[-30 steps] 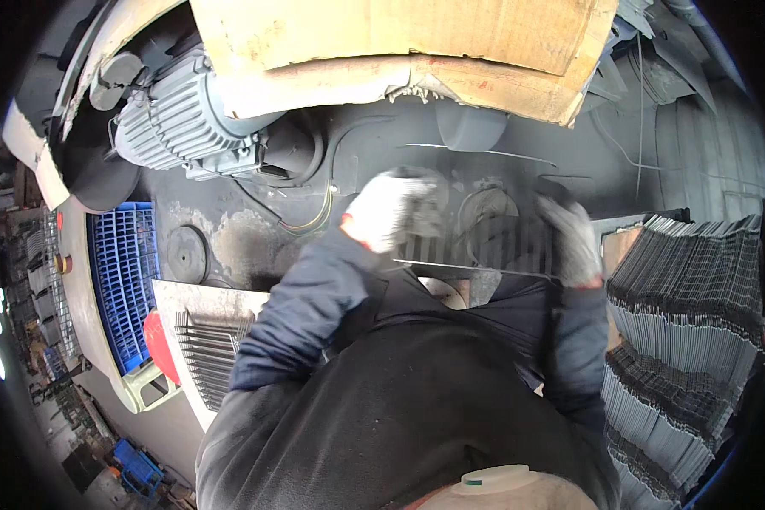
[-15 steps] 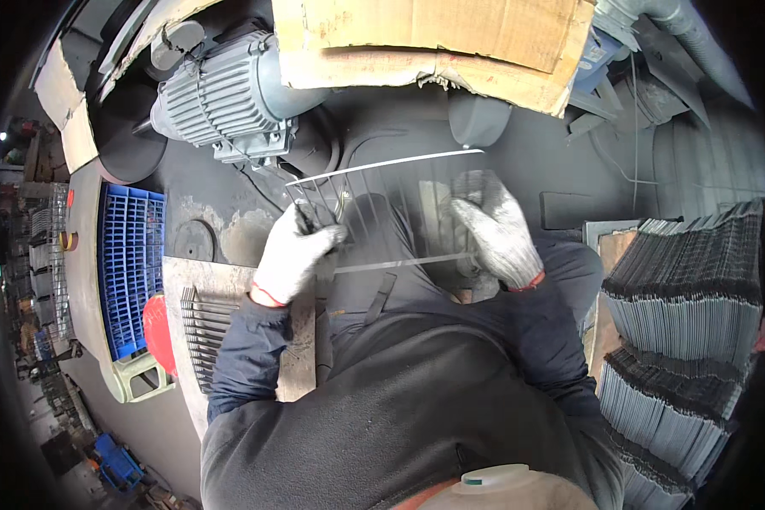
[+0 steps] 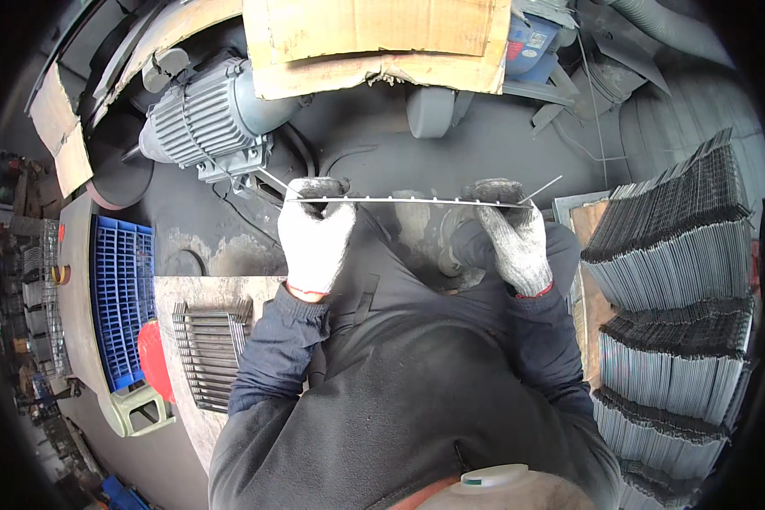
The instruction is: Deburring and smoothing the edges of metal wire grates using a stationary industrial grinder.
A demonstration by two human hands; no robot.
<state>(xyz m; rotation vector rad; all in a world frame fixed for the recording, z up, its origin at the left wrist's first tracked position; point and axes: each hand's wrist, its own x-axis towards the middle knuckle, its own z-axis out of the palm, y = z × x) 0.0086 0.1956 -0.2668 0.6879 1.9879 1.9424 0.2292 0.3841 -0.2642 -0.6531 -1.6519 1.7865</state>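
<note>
Grid: thin wire grid (image 3: 408, 201) seen edge-on, level, a fine line with small nubs, held over the lap.
Left hand (image 3: 314, 238): gloved, closed on its left end.
Right hand (image 3: 514, 238): gloved, closed on its right end.
Surroundings: dark grimy machine floor (image 3: 357, 153), grey motor (image 3: 204, 119), grids stacked (image 3: 680, 255) at right.

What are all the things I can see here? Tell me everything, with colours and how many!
Wire grid: one, silvery, seen edge-on, held between both hands.
Electric motor: one, grey, upper left.
Cardboard sheet: one, brown, top middle.
Crate: one, blue, left.
Flat wire racks: a small pile, dark grey, lower left.
Stacked wire grids: many, grey, right.
Left hand: one, white knit glove, gripping the grid's left end.
Right hand: one, grey-white knit glove, gripping its right end.
</note>
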